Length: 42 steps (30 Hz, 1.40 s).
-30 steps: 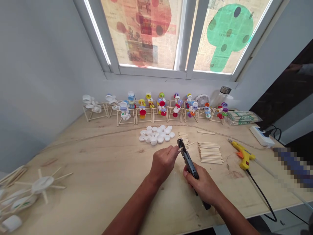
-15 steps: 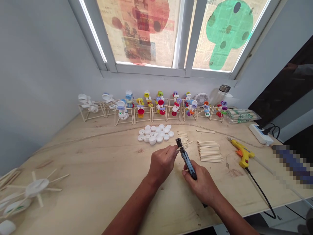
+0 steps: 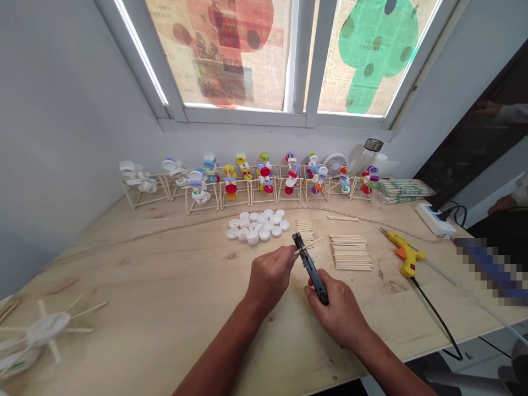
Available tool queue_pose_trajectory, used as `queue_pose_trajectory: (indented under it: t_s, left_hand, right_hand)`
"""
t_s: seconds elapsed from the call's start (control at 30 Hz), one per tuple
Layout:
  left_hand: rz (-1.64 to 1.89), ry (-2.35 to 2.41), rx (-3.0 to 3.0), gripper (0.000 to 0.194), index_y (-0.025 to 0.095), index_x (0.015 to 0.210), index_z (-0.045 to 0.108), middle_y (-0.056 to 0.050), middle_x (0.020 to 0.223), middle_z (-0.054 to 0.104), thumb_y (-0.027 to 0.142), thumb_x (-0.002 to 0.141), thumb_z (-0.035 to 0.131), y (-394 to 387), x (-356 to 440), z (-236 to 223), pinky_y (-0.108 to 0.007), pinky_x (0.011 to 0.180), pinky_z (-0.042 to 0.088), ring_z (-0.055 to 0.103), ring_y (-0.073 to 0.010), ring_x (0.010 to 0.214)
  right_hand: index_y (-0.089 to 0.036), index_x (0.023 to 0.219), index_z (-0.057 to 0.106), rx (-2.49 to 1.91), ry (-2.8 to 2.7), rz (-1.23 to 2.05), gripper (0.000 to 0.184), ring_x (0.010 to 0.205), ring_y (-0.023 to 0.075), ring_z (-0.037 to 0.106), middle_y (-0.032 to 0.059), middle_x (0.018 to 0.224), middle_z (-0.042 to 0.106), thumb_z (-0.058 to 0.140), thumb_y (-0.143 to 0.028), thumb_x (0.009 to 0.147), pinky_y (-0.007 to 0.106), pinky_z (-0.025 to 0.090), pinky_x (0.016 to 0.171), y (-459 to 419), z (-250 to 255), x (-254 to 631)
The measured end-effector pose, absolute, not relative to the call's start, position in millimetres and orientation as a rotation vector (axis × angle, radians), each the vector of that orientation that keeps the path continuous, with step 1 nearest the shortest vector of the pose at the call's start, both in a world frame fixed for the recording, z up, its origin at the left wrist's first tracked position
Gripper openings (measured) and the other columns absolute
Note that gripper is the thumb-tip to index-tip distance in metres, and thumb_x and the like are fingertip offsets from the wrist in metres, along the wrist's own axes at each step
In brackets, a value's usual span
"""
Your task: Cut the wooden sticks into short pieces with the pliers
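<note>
My left hand (image 3: 270,278) pinches a thin wooden stick (image 3: 312,243) whose far end points up to the right. Its fingers are closed close to the tool's head. Dark multi-tool pliers (image 3: 314,275) are in my right hand (image 3: 340,311), with their jaws across the stick. Beyond the pliers lies a small pile of short sticks (image 3: 304,226). To its right is a neat stack of longer sticks (image 3: 350,253). White bottle caps (image 3: 258,226) are grouped on the table, past my left hand.
Stick frames with coloured cap wheels (image 3: 264,184) line the back of the wooden table (image 3: 165,286). A yellow glue gun (image 3: 406,253) and power strip (image 3: 433,220) are at right. A spoked cap wheel (image 3: 48,329) lies at left. A person's hand (image 3: 489,108) shows at far right.
The whole view has shifted slightly, so the table things appear farther left. Both hands keep their hold on the stick and pliers. More of another person shows at the right edge.
</note>
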<state>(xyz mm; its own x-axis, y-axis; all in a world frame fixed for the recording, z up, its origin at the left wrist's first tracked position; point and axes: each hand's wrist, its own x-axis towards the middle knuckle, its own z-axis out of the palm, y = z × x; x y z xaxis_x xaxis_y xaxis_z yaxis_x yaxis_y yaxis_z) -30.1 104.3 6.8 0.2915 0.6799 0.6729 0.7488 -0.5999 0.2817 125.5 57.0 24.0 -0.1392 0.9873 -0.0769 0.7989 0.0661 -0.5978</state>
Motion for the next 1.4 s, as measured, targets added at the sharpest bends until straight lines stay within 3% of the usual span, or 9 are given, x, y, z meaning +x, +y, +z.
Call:
queue_pose_trajectory:
  t_s: [1.4]
  left_hand:
    - [-1.381,-1.259,-2.526,0.016,0.016,0.096,0.054,-0.003,0.074,0.065,0.019,0.087,0.040,100.0,-29.7,14.3,-0.019,0.059,0.046,0.061,-0.0102,0.064]
  right_hand:
    - [-0.022,0.081,0.046,-1.764,-2.087,0.507,0.014,0.061,0.0190,0.057,0.0007,0.065,0.060,0.041,-0.034,0.083,0.024,0.030,0.054,49.0,21.0,126.1]
